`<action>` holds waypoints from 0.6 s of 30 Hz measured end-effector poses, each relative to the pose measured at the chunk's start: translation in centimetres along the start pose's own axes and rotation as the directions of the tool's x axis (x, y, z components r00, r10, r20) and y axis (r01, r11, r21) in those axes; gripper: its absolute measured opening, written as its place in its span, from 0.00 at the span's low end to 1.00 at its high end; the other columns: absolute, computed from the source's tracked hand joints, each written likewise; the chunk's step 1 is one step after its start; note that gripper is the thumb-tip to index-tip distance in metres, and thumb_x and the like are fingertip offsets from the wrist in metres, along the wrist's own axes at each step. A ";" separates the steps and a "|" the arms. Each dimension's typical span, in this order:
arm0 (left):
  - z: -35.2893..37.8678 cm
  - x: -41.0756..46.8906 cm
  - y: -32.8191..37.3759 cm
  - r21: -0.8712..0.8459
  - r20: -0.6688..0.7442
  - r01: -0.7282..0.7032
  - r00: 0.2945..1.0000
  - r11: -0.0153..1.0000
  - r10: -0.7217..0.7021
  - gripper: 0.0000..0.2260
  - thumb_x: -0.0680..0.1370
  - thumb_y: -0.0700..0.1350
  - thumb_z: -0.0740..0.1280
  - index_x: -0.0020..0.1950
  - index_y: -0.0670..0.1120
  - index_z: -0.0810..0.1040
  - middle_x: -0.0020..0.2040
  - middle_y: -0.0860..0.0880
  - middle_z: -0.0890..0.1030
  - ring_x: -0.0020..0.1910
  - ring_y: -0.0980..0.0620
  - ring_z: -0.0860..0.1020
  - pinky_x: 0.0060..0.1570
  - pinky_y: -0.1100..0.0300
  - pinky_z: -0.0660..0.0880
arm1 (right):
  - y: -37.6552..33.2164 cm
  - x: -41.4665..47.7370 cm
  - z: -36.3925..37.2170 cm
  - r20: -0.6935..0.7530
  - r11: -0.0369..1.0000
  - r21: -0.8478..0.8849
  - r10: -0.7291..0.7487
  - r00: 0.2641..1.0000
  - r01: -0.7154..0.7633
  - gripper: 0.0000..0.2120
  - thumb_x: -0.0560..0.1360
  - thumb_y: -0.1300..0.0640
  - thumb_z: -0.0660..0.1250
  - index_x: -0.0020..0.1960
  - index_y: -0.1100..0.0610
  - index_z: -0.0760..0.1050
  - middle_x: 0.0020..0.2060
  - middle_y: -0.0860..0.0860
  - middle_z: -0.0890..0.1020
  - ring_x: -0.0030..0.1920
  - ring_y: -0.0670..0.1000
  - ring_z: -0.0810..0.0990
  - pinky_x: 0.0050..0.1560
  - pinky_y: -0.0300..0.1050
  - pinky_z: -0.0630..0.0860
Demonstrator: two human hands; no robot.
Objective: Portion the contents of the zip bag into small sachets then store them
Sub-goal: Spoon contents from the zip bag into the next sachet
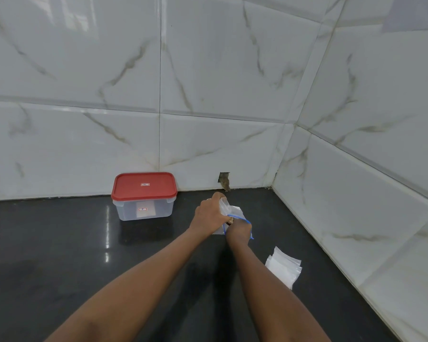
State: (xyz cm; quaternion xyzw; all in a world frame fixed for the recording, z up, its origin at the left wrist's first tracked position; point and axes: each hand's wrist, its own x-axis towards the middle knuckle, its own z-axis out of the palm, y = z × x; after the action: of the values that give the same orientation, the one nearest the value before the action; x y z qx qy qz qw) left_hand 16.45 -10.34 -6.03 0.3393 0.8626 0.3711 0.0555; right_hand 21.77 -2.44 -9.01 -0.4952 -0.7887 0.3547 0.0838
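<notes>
Left of the red-lidded container (pixel 144 196) the counter (pixel 47 243) lies open; right of it, sachets (pixel 283 267) near the wall.

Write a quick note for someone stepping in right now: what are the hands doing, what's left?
Left hand grips a small clear sachet, it seems.
Right hand is in the mouth of the zip bag; its fingers are hidden.
Spare sachets lie stacked to the right on the counter.
Red-lidded container stands shut by the wall.
No filled sachet visible; portioning and storing remain.
</notes>
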 end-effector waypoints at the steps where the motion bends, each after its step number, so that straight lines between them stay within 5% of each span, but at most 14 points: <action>1: 0.1 0.0 0.0 0.006 0.009 -0.003 1.000 1.000 0.003 0.24 0.70 0.47 0.72 0.63 0.49 0.68 0.57 0.45 0.77 0.55 0.45 0.75 0.56 0.50 0.74 | 0.2 0.0 0.1 0.001 0.998 0.059 0.001 1.000 -0.001 0.15 0.81 0.64 0.54 0.63 0.64 0.73 0.59 0.57 0.78 0.57 0.54 0.78 0.45 0.38 0.70; 4: 0.3 0.3 -0.2 0.026 0.030 -0.008 1.000 1.000 0.008 0.25 0.70 0.48 0.72 0.63 0.49 0.67 0.58 0.46 0.77 0.55 0.46 0.75 0.57 0.51 0.74 | 0.6 0.2 0.9 -0.007 0.970 0.244 0.019 1.000 -0.017 0.16 0.80 0.61 0.55 0.64 0.64 0.73 0.60 0.59 0.78 0.58 0.56 0.78 0.43 0.35 0.69; 7: 0.5 0.3 -0.5 0.037 0.058 -0.012 0.998 0.999 0.010 0.25 0.71 0.48 0.72 0.64 0.48 0.67 0.60 0.46 0.76 0.56 0.48 0.75 0.57 0.53 0.74 | 0.6 0.4 1.2 -0.086 0.933 0.358 0.074 0.994 -0.039 0.14 0.81 0.65 0.54 0.62 0.67 0.72 0.57 0.60 0.79 0.45 0.51 0.74 0.29 0.29 0.64; 13: 0.9 0.2 -1.1 0.062 0.069 -0.010 0.998 0.998 0.006 0.25 0.70 0.50 0.71 0.64 0.48 0.67 0.59 0.46 0.77 0.56 0.48 0.76 0.58 0.50 0.74 | 0.7 0.1 0.9 -0.097 0.963 0.265 -0.013 0.995 0.039 0.09 0.79 0.66 0.57 0.56 0.63 0.74 0.34 0.48 0.72 0.40 0.47 0.72 0.29 0.26 0.68; 18: 1.1 0.6 -0.8 0.096 -0.026 0.030 0.999 0.995 -0.028 0.24 0.70 0.54 0.71 0.62 0.50 0.68 0.57 0.47 0.78 0.55 0.46 0.76 0.57 0.49 0.72 | 0.8 -0.9 0.7 -0.129 0.988 0.134 -0.053 0.990 0.070 0.13 0.79 0.66 0.56 0.57 0.65 0.78 0.53 0.58 0.81 0.52 0.52 0.79 0.42 0.35 0.66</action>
State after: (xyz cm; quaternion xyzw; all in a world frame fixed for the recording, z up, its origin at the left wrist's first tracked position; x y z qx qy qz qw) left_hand 16.00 -9.70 -7.27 0.3246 0.8848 0.3325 0.0340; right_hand 22.45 -3.29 -9.84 -0.4847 -0.7703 0.3741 0.1782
